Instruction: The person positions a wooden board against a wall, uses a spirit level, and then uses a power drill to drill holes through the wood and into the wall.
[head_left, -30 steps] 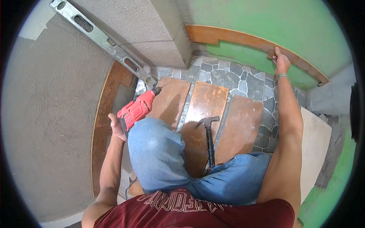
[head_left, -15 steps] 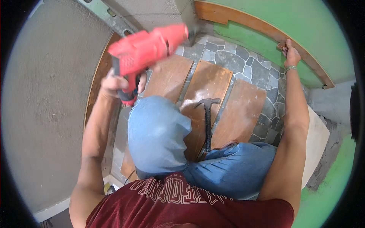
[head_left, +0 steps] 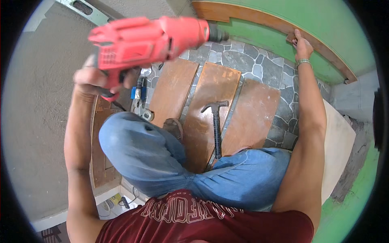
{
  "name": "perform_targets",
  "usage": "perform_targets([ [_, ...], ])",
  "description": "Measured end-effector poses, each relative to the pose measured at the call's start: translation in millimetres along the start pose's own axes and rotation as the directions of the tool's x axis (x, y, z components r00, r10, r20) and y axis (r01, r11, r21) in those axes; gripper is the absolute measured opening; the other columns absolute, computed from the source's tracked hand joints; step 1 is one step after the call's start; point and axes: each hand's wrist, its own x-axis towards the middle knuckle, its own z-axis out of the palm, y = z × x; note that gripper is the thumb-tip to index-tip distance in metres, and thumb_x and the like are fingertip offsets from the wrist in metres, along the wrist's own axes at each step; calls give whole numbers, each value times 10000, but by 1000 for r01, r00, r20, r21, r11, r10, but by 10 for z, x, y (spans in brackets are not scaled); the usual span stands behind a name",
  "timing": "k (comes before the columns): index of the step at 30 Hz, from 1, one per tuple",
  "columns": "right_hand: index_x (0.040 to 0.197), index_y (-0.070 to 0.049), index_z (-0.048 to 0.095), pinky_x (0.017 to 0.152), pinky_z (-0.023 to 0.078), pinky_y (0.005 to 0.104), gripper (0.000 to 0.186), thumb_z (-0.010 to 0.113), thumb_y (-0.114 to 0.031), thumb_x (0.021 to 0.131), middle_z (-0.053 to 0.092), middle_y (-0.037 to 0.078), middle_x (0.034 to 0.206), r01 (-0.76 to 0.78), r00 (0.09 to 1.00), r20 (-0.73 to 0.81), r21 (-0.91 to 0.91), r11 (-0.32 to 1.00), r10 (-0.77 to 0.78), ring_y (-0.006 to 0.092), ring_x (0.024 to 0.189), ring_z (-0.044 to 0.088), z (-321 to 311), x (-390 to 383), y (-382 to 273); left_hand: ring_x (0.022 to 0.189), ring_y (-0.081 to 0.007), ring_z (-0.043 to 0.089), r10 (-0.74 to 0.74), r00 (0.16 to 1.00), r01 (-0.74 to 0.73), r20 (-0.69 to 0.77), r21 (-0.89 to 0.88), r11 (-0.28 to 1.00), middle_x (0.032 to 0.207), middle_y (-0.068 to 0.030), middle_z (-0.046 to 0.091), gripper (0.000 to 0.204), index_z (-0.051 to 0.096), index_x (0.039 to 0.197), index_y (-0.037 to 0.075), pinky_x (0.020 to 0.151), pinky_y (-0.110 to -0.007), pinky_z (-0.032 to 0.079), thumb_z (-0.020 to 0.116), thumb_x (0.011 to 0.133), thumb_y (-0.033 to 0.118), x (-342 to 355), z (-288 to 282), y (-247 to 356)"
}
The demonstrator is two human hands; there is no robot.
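Note:
A red power drill (head_left: 142,42) is raised in my left hand (head_left: 91,77) at the upper left, blurred, its fingers wrapped round the handle and its chuck pointing right. My right hand (head_left: 303,46), with a bracelet at the wrist, grips a small wooden piece (head_left: 290,38) against the long wooden strip (head_left: 263,18) on the green wall. Below the drill, three wooden boards (head_left: 170,91) lie side by side on the stone-patterned floor (head_left: 267,69). A claw hammer (head_left: 215,121) with a dark wrapped handle rests on the middle board, by my bent legs.
A metal level (head_left: 91,11) leans at the upper left. Small tools (head_left: 137,91) lie left of the boards. A wooden panel (head_left: 103,162) is along the grey left wall (head_left: 40,121). A pale sheet (head_left: 338,150) stands at the right, and a cord trails at the lower left.
My left hand has lifted the drill up and swung it to point rightward. My left knee has shifted left, uncovering a foot and tools. My right hand stays at the wall strip.

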Motion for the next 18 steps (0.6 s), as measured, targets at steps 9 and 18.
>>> perform_targets([
  [9,737,-50,749,784,505,336,489,822,-534,723,726,80,734,81,990,-97,-233,969,-106,180,734,663,-25,300,241,498,-124,484,289,956,-294,-58,-229,928,724,-140,558,732,461,1206,-98,438,-250,407,667,659,343,528,499,133],
  [18,768,32,709,615,523,273,437,835,-387,778,700,102,743,66,996,-61,-17,998,-67,135,651,638,-7,30,14,680,-176,587,6,989,-34,-148,-186,982,894,-83,626,503,588,1121,15,603,-292,492,600,622,73,891,636,-855],
])
